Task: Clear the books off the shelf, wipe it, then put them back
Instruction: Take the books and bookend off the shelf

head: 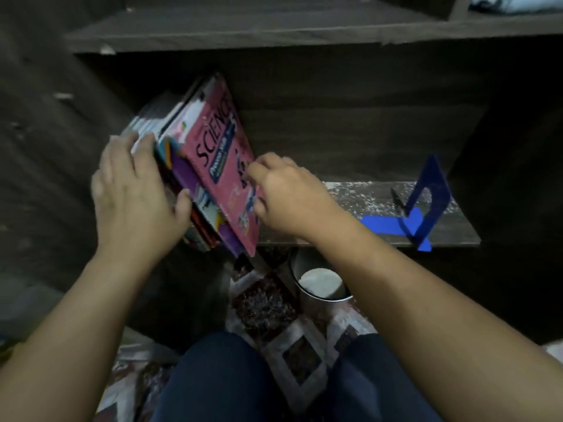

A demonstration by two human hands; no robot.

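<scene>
Books [213, 166] tilted left, dusty shelf [359, 194], blue bookend [438, 178] right

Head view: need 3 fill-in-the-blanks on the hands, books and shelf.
The pink book gripped by the right hand has ____ printed on its cover.
The bookend standing on the shelf is ____ in colour.
The left hand holds the books at the shelf's ____ end.
Missing words: SCIENCE; blue; left.
</scene>
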